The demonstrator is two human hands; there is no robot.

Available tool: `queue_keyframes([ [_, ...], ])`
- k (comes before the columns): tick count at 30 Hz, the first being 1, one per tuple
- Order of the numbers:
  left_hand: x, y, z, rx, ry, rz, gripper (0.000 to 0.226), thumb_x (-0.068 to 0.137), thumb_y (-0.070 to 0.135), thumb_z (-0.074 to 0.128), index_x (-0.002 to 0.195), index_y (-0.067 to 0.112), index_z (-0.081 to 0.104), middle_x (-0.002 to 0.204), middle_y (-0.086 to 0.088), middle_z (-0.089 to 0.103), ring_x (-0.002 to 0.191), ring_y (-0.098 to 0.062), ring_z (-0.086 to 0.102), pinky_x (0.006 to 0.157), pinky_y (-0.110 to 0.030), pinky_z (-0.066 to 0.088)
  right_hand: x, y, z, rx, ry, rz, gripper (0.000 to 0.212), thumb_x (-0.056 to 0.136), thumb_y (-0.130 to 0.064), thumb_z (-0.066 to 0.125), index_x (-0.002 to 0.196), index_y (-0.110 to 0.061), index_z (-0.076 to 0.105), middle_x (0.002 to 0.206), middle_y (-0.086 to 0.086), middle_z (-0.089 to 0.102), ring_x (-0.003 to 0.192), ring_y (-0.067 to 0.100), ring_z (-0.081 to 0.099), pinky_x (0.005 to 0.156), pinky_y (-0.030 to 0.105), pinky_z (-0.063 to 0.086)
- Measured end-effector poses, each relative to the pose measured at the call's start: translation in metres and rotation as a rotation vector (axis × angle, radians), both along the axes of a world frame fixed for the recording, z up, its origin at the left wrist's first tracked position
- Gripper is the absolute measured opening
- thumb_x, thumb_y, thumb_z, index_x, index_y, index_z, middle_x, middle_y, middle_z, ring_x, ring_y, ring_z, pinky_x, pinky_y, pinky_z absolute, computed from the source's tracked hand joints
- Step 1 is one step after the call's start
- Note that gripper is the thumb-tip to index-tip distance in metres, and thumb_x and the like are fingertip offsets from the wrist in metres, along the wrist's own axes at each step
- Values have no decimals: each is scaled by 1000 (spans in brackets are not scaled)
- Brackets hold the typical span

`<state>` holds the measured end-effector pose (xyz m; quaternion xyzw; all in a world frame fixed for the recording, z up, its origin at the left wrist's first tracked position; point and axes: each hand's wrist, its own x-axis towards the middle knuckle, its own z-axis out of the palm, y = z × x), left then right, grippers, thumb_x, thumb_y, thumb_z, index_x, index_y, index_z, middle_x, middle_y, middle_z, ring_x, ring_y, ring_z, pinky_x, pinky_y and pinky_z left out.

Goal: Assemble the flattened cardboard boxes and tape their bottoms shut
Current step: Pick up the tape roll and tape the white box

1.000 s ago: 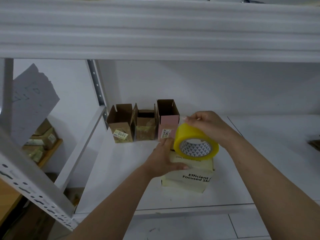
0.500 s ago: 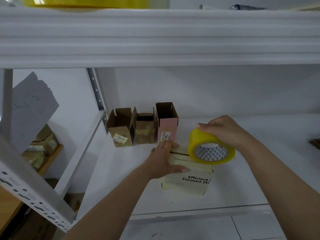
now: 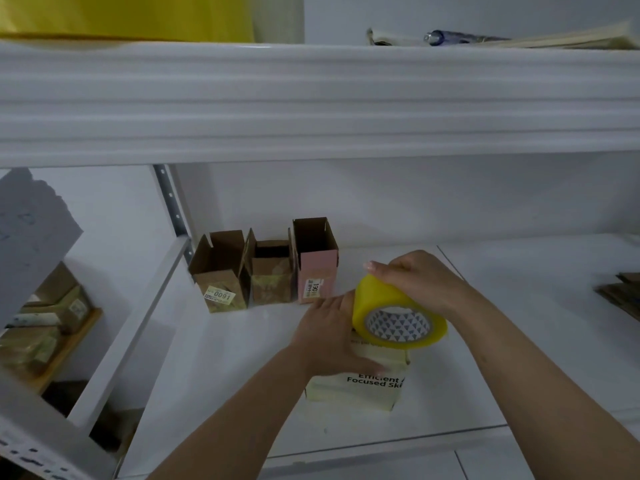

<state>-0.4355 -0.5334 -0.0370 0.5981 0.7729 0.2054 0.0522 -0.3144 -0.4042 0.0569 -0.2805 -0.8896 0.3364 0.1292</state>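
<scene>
Gripping the yellow tape roll (image 3: 398, 318) from above, the right hand (image 3: 419, 282) has its fingers curled over the top of the roll. The roll sits tilted just over the pale box (image 3: 360, 379), and it hides the back part of that box. I cannot tell if the roll touches the box. The left hand (image 3: 332, 334) lies flat on the top of the pale box with straight fingers, pressing down on it. The pale box stands on the white shelf (image 3: 225, 375), near the front edge, with black words on its side.

One big white shelf board (image 3: 311, 98) runs across the top and blocks much of the view. On it are one big yellow thing (image 3: 121, 15), one blue pen-like thing (image 3: 446, 37) and some flat sheets (image 3: 571, 36).

At the back of the lower shelf stand three small open boxes in a row, side by side. One is a brown box (image 3: 218, 275) with a sticker that reads 0091, one is a middle brown box (image 3: 270, 271), and one is a pink box (image 3: 317, 261) with a white label. The pink box is near the left hand but apart from it.

At the far right edge lies one small pile of flat cardboard (image 3: 620, 292). At the far left, lower down, more brown packs (image 3: 45, 327) sit on a wooden ledge. One metal post (image 3: 173, 206) with holes stands behind the brown box.
</scene>
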Motion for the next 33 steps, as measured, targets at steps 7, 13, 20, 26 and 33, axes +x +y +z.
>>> queue_keyframes([
  [7, 2, 0, 2, -114, 39, 17, 129, 56, 80, 69, 154, 21, 9, 161, 1, 14, 148, -16, 10, 121, -33, 7, 13, -3, 7, -302, 118, 61, 62, 74, -60, 64, 84, 2, 71, 74, 16, 71, 68, 24, 68, 68, 31, 51],
  [13, 2, 2, 3, -158, 62, 27, 116, 54, 83, 67, 147, 26, 26, 146, 4, 41, 133, -17, 38, 114, -32, 22, 17, -5, -8, -386, 261, -49, 75, 61, -68, 65, 86, 3, 72, 78, 18, 73, 72, 30, 71, 74, 37, 55],
  [20, 2, 3, 4, -188, 107, 26, 112, 57, 84, 64, 147, 28, 28, 145, 4, 42, 131, -19, 39, 113, -35, 25, 14, -7, -1, -245, 146, -88, 55, 73, -68, 66, 69, -15, 55, 65, 9, 45, 57, 19, 50, 62, 29, 40],
  [26, 1, 1, 7, -192, 104, 18, 107, 60, 79, 66, 145, 29, 23, 144, 5, 41, 132, -19, 39, 112, -36, 27, 49, 22, 19, -4, -199, -175, 60, 70, -63, 74, 52, -14, 43, 49, 1, 45, 51, 22, 51, 61, 32, 42],
  [33, -1, 3, 5, -226, 202, -7, 105, 64, 86, 55, 146, 27, 27, 142, 4, 41, 129, -18, 39, 111, -37, 27, 66, 37, -33, 27, -440, -244, 55, 77, -64, 67, 61, -14, 52, 63, 4, 59, 63, 23, 63, 68, 33, 47],
])
